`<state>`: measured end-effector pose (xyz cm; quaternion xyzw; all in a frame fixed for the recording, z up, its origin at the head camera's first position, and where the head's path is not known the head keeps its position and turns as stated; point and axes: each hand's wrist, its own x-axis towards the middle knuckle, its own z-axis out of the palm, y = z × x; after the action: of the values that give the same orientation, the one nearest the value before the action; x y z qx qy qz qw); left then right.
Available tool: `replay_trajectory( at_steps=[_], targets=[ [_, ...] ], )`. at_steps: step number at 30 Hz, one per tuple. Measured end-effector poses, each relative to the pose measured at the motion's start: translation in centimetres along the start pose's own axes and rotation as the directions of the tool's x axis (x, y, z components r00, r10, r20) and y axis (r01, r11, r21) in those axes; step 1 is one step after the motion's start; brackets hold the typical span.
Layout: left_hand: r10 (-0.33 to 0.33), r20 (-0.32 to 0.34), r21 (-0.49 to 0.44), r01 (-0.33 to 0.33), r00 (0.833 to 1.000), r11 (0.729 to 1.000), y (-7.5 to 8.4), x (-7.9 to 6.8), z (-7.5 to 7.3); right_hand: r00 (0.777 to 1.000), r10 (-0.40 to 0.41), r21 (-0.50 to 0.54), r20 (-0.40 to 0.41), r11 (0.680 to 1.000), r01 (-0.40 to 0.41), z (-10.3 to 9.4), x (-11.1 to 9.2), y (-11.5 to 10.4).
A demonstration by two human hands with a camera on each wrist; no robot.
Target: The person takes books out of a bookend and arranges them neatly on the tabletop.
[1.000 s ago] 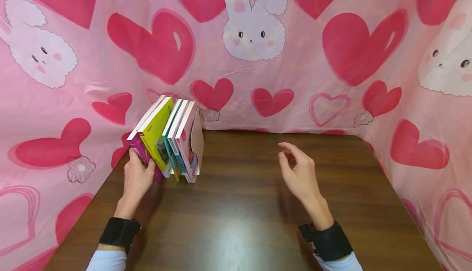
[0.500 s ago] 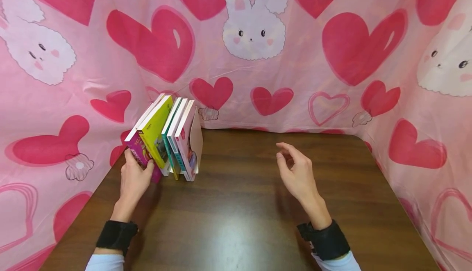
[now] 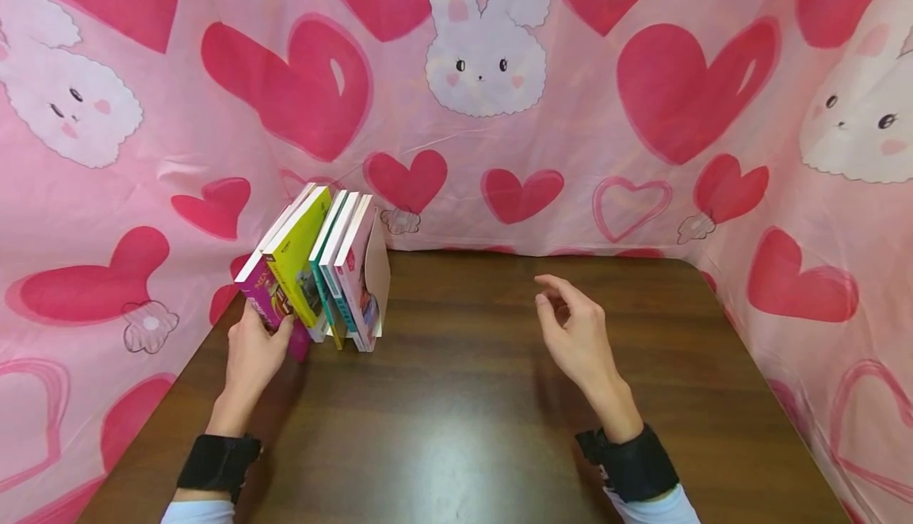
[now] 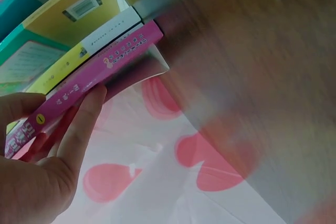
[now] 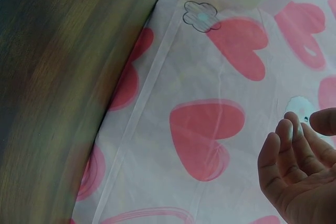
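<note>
My left hand (image 3: 251, 353) grips a purple book (image 3: 264, 294) at the left end of a row of upright books. In the left wrist view, thumb and fingers lie on either side of its purple spine (image 4: 122, 55). That book stands out toward me from a yellow-green book (image 3: 294, 270) beside it. Farther right in the row are a teal-edged book (image 3: 320, 274) and a pink-covered book (image 3: 362, 290). Over the right half of the table hovers my right hand (image 3: 579, 338), fingers loosely bent and nothing held. The right wrist view also shows these bent fingers (image 5: 289, 153).
A cream bookend (image 3: 380, 270) stands against the row's right side. The books stand on a brown wooden table (image 3: 456, 373). Pink cloth (image 3: 499, 135) with hearts and rabbits hangs along the table's back and sides.
The purple book has slid toward me and slightly left in my left hand, showing more of its cover. The right hand stays nearly in place.
</note>
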<state>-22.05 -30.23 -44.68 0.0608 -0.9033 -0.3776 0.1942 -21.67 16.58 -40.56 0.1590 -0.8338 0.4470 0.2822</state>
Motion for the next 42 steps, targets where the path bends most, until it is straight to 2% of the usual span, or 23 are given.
replay_trajectory(
  at_steps=[5,11,16,19,24,31,42],
  targets=[
    [0.038,0.033,0.007,-0.038,0.999,0.999,-0.6,0.3,-0.6,1.000,0.012,0.003,0.015,1.000,-0.012,0.0,-0.1,-0.2],
    [0.095,0.138,-0.009,-0.095,0.986,0.995,-1.4,1.3,-1.0,1.000,0.008,0.002,0.015,1.000,-0.008,0.1,-0.1,-0.2],
    [0.084,0.176,-0.030,-0.080,0.981,0.996,-1.4,1.3,-1.2,1.000,0.011,0.000,0.019,1.000,-0.011,0.1,-0.1,-0.2],
    [0.082,0.157,-0.033,-0.078,0.984,0.996,-1.2,1.1,-1.1,1.000,0.009,0.000,0.020,1.000,-0.009,0.1,0.0,-0.2],
    [0.105,0.074,-0.023,-0.104,0.992,0.994,-0.9,0.8,-0.7,1.000,0.010,0.000,0.019,1.000,-0.010,0.1,0.0,-0.1],
    [0.146,-0.025,-0.009,-0.147,0.989,0.989,-1.0,0.0,-0.2,1.000,0.006,-0.004,0.024,1.000,-0.006,0.1,-0.2,-0.1],
    [0.108,-0.024,0.011,-0.108,0.994,0.994,-0.5,-0.9,-0.9,1.000,-0.002,0.004,0.020,1.000,0.002,0.2,-0.2,-0.1]
  ],
)
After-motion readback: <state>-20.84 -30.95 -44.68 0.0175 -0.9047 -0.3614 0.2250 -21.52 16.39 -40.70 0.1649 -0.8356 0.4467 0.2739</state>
